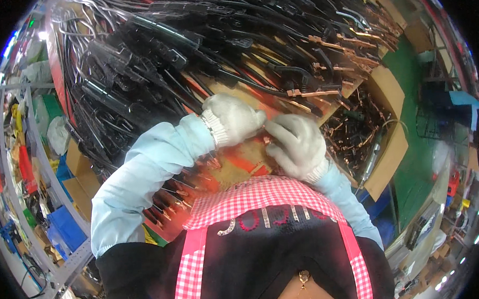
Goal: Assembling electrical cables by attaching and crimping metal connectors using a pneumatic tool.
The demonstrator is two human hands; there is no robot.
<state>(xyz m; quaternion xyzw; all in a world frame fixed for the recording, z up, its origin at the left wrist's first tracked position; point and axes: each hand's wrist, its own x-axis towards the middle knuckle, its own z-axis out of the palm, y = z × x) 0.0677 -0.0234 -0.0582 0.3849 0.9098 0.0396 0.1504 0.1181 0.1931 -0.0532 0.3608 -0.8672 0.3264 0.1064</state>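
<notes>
My left hand [232,118], in a white knit glove, is closed, with its fingertips close to those of my right hand. My right hand [298,146], gloved the same way, has bent fingers pinched toward the left. A small copper-coloured piece [266,140] shows at the right fingertips; the rest of what the fingers hold is hidden. Beyond both hands lies a big heap of black cables with moulded black parts [164,50]. Many of them end in bare copper-coloured clips [315,92], pointing right. More copper-ended leads [169,210] lie by my left forearm.
An open cardboard box [394,160] at the right holds dark and copper-coloured parts and a slim metal tool [371,163]. Green floor [415,194] lies beyond it. Left stand a metal rack [48,159], a blue bin [68,231] and another carton [81,185].
</notes>
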